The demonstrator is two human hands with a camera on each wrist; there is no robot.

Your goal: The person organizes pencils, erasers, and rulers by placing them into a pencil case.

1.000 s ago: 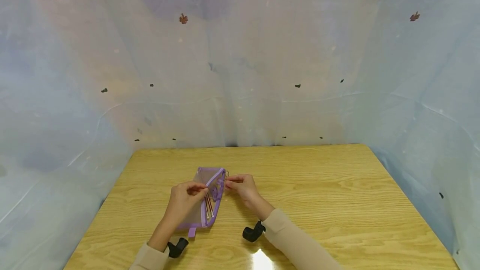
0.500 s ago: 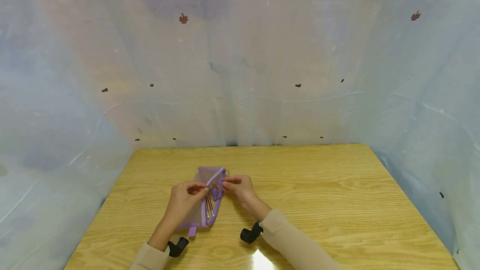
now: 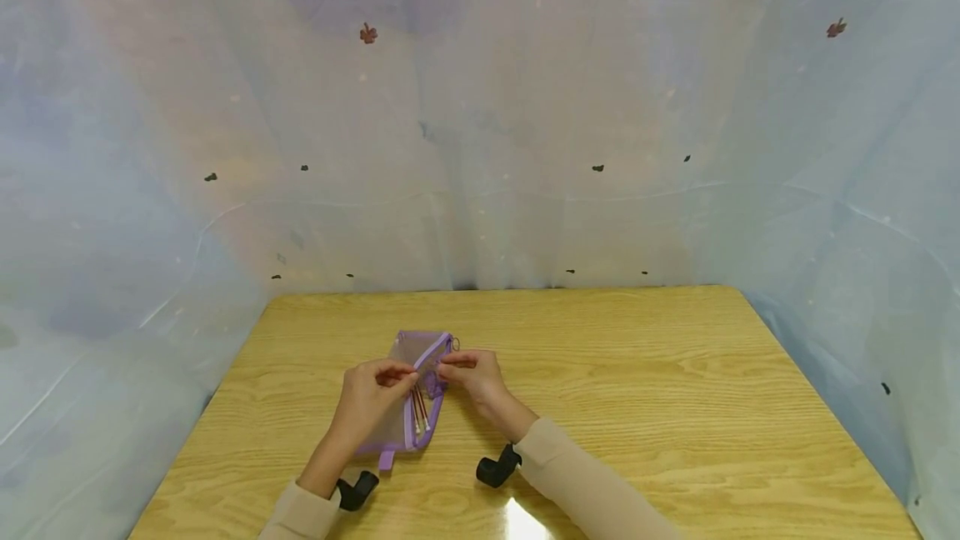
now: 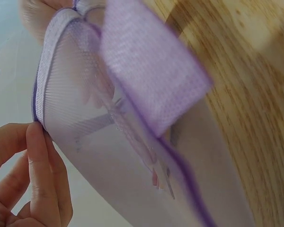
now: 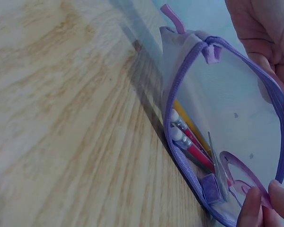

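Note:
A purple mesh pencil case (image 3: pixel 386 427) lies on the table with its zip mouth held wide. My left hand (image 3: pixel 367 398) pinches the upper zip edge between thumb and fingers; the left wrist view shows these fingertips (image 4: pixel 37 137) at the rim. Inside the mouth, my right hand (image 3: pixel 480 377) pinches the purple loop handle of scissors (image 5: pixel 241 170), whose metal blades point up the case. Beside them lie red pencils (image 5: pixel 194 149) with white eraser ends, a yellow pencil (image 5: pixel 191 124) and a small purple block (image 5: pixel 210 188).
The wooden table (image 3: pixel 637 390) extends far to the right of the case. A pale curtain (image 3: pixel 525 123) hangs behind and at both sides. Black camera mounts (image 3: pixel 498 467) stick out from both wrists. A purple fabric tab (image 4: pixel 151 66) juts from the case's near end.
My right hand has moved slightly left, from the far right corner of the case into its mouth at the scissors. The left hand keeps its hold on the zip edge.

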